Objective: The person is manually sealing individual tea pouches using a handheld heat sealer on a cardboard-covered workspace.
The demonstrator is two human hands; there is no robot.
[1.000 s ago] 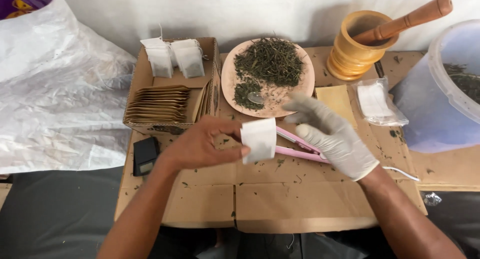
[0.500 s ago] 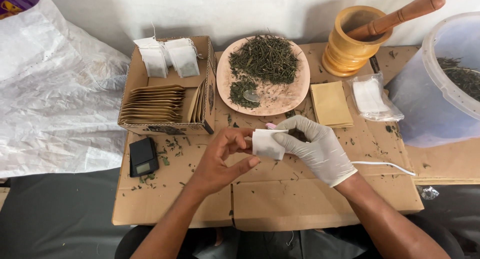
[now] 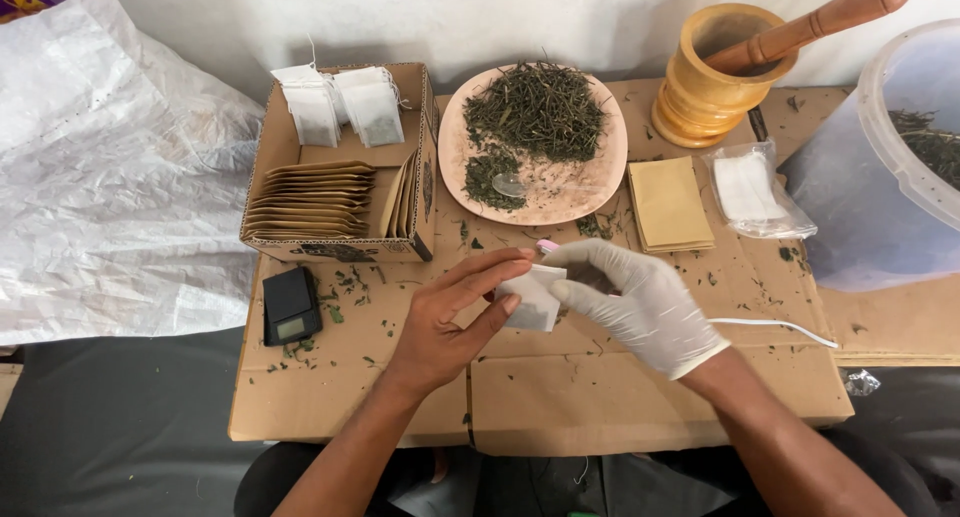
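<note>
A small white tea bag [image 3: 532, 299] is pinched between my bare left hand [image 3: 450, 317] and my right hand [image 3: 640, 302], which wears a white glove. Both hands hover just above a flattened cardboard sheet [image 3: 600, 397]. A pink tool [image 3: 547, 246] peeks out from behind the gloved fingers. Beyond the hands a tan plate [image 3: 590, 192] carries dried green herbs [image 3: 535, 112] and a small spoon [image 3: 508, 185].
A cardboard box [image 3: 420, 177] at the left holds brown envelopes and two filled white bags [image 3: 340, 107]. A small black scale [image 3: 291, 304] lies below it. Brown sachets [image 3: 668, 204], a plastic pack [image 3: 752, 189], a wooden mortar with pestle [image 3: 725, 62] and a big tub [image 3: 900, 157] stand at the right.
The hands have brought the white bag closer together over the cardboard. The pink tool that lay in the open under the right hand is now mostly hidden behind it.
</note>
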